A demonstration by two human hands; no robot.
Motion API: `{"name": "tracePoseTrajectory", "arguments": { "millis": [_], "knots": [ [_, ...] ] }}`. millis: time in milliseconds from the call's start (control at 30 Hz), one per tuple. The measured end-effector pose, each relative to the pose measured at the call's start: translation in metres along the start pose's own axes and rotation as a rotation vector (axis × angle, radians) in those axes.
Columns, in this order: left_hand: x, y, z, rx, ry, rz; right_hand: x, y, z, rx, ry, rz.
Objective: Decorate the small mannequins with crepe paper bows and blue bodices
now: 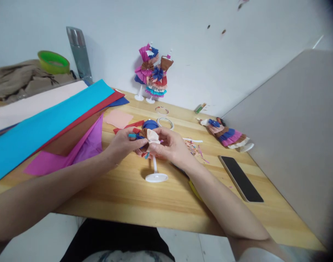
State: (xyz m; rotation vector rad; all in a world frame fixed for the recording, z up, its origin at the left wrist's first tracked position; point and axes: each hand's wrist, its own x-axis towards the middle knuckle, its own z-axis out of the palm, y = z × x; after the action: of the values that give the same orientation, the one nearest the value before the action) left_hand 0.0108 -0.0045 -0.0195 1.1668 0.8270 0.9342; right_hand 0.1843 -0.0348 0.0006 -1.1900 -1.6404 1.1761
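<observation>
Between my two hands is a small mannequin in crepe paper, with white, brown and blue pleated pieces showing. Its white stand hangs tilted below my fingers, close above the table. My left hand pinches the brown and blue pleats from the left side. On the right, my right hand has its thumb and fingers closed around the mannequin at the white pleated piece. Much of the mannequin's body is hidden by my fingers. Behind it lie a round blue item and a roll of tape.
Coloured paper sheets spread across the left. Two dressed mannequins stand against the wall; another dressed mannequin lies at right. A phone rests near the right edge. Paper scraps and a yellow-handled tool lie beside my right forearm.
</observation>
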Motion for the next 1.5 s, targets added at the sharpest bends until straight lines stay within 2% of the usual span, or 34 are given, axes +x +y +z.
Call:
{"name": "tracePoseTrajectory", "arguments": {
  "millis": [133,367,433,567,667,800,900,1067,1333,1500],
  "knots": [
    [0.002,-0.003,-0.001,-0.023,0.03,-0.019,0.002,0.003,0.004,0.046,0.009,0.014],
    [0.006,-0.007,-0.005,-0.02,-0.108,0.002,0.006,0.008,0.002,0.223,0.052,0.11],
    [0.006,-0.007,-0.006,-0.015,-0.107,-0.017,0.006,0.008,0.001,0.257,0.058,0.126],
    [0.006,-0.007,-0.005,-0.025,-0.099,-0.035,0.005,0.009,0.002,0.323,-0.005,0.123],
    [0.005,-0.007,-0.004,-0.029,-0.084,-0.022,0.004,0.008,0.003,0.264,-0.022,0.097],
    [0.006,-0.007,-0.005,0.005,-0.071,-0.02,0.002,0.003,0.001,0.076,0.034,0.02],
    [0.006,-0.008,-0.006,0.051,-0.119,-0.015,0.001,0.001,0.0,0.035,0.045,0.003],
    [0.001,-0.005,-0.006,0.085,-0.234,-0.023,-0.002,-0.003,-0.003,0.124,-0.033,0.08],
    [-0.003,-0.002,-0.006,-0.038,-0.425,-0.116,0.0,0.009,-0.018,-0.005,-0.142,-0.183],
    [-0.004,-0.002,-0.008,-0.046,-0.528,-0.097,-0.001,0.007,-0.017,0.021,-0.161,-0.185]
  ]
}}
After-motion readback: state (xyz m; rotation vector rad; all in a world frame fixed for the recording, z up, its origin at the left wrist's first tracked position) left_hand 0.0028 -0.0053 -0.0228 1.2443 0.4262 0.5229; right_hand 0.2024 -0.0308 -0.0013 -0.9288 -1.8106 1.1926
